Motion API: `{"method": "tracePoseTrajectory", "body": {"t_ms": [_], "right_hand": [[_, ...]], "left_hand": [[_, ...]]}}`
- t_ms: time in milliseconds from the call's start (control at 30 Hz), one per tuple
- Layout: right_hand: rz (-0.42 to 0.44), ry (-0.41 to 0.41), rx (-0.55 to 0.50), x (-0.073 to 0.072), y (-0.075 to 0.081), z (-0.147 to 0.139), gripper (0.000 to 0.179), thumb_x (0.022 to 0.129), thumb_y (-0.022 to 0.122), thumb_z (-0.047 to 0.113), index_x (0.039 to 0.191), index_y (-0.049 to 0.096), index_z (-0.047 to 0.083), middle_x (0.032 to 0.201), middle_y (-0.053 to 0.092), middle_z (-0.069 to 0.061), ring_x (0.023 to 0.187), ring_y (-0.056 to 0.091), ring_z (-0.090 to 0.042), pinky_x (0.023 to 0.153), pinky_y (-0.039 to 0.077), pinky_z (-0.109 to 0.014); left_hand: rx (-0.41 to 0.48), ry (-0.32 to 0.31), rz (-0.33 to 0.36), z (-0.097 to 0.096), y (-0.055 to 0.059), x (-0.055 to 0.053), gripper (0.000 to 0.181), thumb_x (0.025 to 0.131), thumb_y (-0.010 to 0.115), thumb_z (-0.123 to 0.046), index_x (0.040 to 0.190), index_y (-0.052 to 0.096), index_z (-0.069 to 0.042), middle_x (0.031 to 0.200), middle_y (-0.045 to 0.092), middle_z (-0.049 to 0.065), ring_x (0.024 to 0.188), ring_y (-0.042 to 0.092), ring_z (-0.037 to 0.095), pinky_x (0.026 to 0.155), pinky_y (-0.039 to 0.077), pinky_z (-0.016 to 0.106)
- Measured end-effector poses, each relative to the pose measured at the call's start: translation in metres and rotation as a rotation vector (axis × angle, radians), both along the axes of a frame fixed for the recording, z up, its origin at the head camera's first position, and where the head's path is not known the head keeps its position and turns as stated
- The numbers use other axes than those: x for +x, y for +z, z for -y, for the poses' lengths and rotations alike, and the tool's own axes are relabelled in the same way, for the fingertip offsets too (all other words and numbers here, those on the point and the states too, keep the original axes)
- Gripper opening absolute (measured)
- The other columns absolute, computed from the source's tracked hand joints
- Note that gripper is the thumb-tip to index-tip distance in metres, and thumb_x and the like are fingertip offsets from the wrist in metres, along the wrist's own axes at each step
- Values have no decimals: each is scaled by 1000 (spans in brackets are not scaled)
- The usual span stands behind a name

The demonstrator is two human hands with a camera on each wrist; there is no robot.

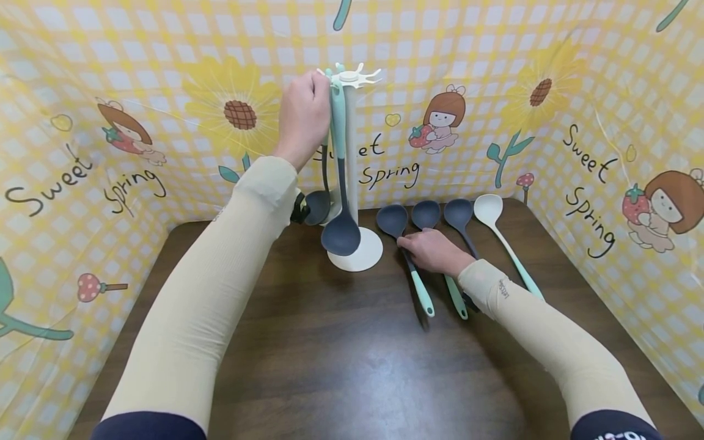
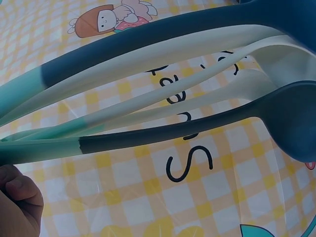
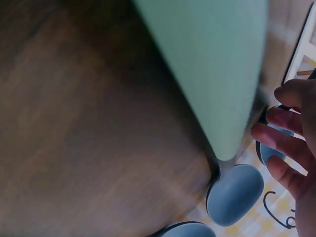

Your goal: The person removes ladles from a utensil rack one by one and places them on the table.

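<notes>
My left hand (image 1: 305,113) is at the top of the white utensil stand (image 1: 352,137), its curled fingers gripping the mint handle of a dark ladle (image 2: 291,118). Another dark ladle (image 1: 342,235) hangs in front of the stand's post, and white utensils (image 2: 192,47) hang between the two in the left wrist view. On the table, my right hand (image 1: 434,252) pinches the dark shaft of the leftmost lying ladle (image 1: 392,219); its mint handle slants toward me. Under that hand's palm passes a second dark ladle (image 1: 426,212).
Right of these lie a third dark ladle (image 1: 459,211) and a white ladle (image 1: 488,209) with a mint handle. The stand's round white base (image 1: 365,253) sits on the brown table (image 1: 330,360). Yellow checked cloth (image 1: 473,49) walls the back and sides.
</notes>
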State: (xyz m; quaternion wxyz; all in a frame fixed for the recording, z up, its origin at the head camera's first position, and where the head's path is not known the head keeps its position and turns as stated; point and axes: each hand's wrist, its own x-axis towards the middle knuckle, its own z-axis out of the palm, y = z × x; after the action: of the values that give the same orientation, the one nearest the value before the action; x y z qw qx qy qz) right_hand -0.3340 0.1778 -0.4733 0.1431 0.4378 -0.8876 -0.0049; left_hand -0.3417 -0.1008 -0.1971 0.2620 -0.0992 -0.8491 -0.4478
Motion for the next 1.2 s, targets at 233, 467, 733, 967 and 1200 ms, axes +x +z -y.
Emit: {"method": "tracePoseTrajectory", "body": {"t_ms": [233,467,733,967,1200], "right_hand": [[-49,37,62,2,-2,2,20,86,69,6,105,63,12,89,71,-5,74,67,-27,71,53,-42],[-45,4,72,5,-3,1,19,90,67,7,108,66,12,93,73,-5,80,69,-25,74,54,-41],[68,-71,-29,11,-3,4,21,94,63,14,113,70,11,88,73,-2,72,67,-17,65,55,-38],[201,-130,-70,15,1,8,17,95,63,20,109,72,17,91,72,3,68,59,-10,60,52,-35],[201,-157,-68,19,5,11,15,98,62,24,108,71,19,89,72,4,67,60,-9,57,51,-34]], "left_hand": [[11,-14,10,0,1,2,43,107,28,-32,70,41,-13,63,41,0,53,37,12,49,31,24],[14,-26,2,0,2,2,44,108,29,-31,70,42,-13,62,40,0,52,36,13,48,30,24],[18,-27,9,1,0,2,44,107,29,-31,69,41,-13,62,40,0,51,36,13,47,30,24],[15,-15,-5,1,1,2,43,107,29,-30,69,41,-13,62,39,0,52,35,12,48,30,23],[12,-25,0,0,1,1,44,107,28,-31,68,40,-13,60,39,0,51,35,12,47,30,23]]}}
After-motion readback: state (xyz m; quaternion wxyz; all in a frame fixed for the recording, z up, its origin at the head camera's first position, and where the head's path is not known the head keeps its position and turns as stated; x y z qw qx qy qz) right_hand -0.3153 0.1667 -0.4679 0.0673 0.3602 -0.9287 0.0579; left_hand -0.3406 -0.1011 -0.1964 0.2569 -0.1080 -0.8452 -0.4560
